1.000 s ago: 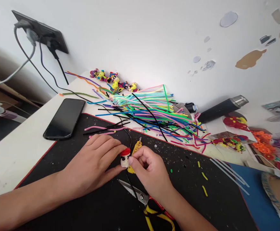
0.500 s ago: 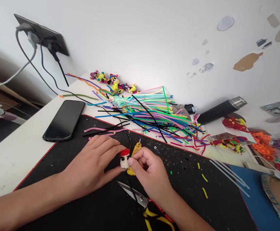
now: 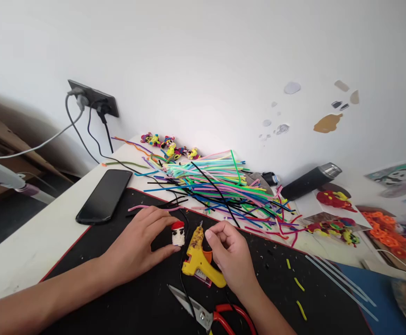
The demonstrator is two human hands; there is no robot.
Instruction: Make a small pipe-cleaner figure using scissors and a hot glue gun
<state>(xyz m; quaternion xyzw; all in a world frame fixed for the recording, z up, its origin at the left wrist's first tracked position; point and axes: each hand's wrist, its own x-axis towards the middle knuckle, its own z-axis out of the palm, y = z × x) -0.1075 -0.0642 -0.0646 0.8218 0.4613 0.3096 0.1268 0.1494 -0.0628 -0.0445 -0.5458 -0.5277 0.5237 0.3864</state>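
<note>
A small white head figure [image 3: 178, 236] with a red top and black eye marks stands upright between the thumb and fingers of my left hand [image 3: 143, 239], which grips its sides. My right hand [image 3: 229, 249] is to the right, thumb and index finger pressed together; anything between them is too small to make out. Between the hands lies a yellow glue gun [image 3: 203, 263] with a stained nozzle end. Below it, scissors [image 3: 203, 314] with red handles rest on the black mat [image 3: 119, 298], a black cord crossing their blades.
Colourful pipe cleaners [image 3: 209, 179] are heaped behind the mat. A phone [image 3: 104, 196] lies at the left, a black flask [image 3: 310, 180] at the back right. Yellow snippets [image 3: 299, 284] and clear sticks [image 3: 342, 284] lie at the right. Small figures [image 3: 171, 145] are by the wall.
My right hand has moved right, off the head figure, uncovering the glue gun. My left hand still holds the figure. The camera view has tilted upward.
</note>
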